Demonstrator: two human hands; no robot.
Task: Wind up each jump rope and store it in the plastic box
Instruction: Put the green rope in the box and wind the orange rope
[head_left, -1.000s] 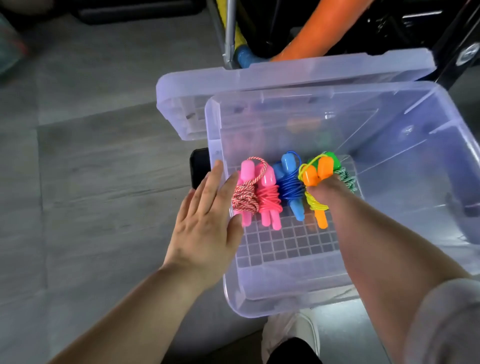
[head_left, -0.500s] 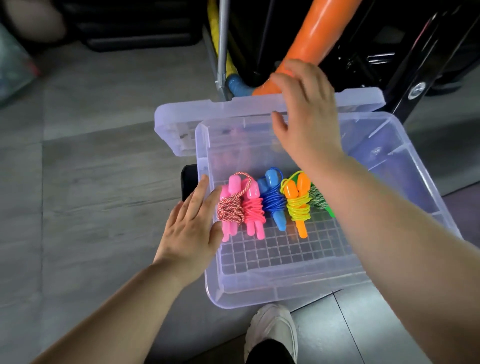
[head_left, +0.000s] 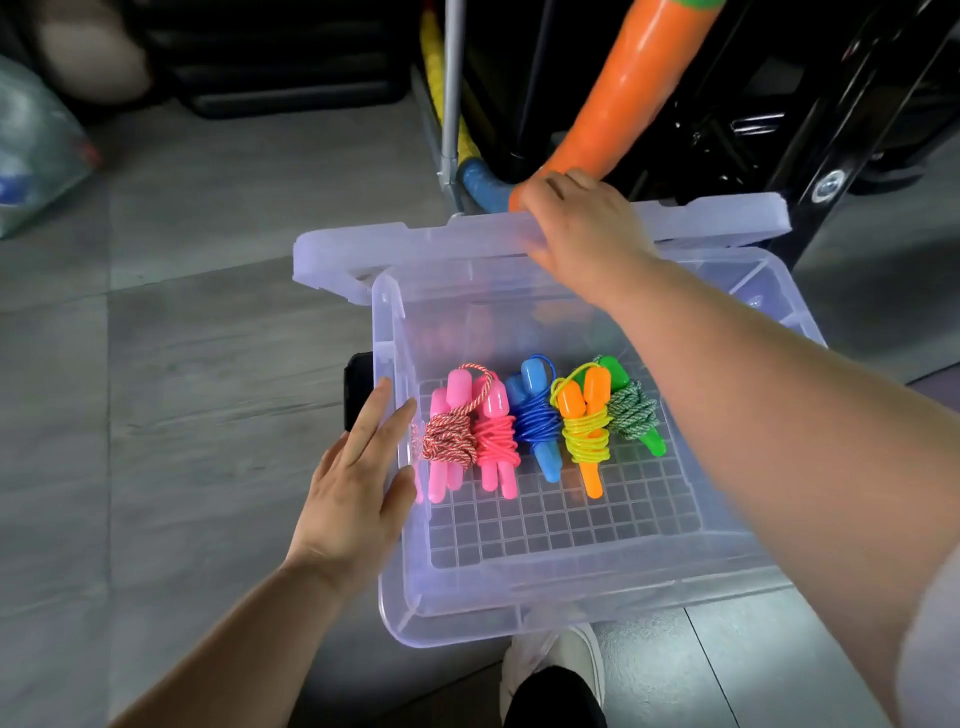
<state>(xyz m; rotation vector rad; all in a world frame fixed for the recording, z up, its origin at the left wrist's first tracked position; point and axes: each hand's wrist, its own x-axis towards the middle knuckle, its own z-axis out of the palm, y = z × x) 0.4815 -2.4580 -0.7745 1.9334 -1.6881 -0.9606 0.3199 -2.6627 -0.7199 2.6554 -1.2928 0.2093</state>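
Grey tiled floor (head_left: 182, 364) is carrying everything here. A clear plastic box (head_left: 519, 623) is sitting on it, centre-right. The lid (head_left: 363, 249) is lying at the box's far side, overlapping the far rim; can't tell if it is flat. A small black object (head_left: 357, 389) is lying just beside the box's left wall, partly hidden by it. A white shoe (head_left: 550, 654) is standing near the box's front edge. A crumpled plastic bag (head_left: 31, 156) is resting far left, well apart from the box. Behind the lid, a metal pole (head_left: 451, 104) is standing upright, w/ a blue tube (head_left: 483, 182) and an orange tube (head_left: 623, 93) reaching down beside it.
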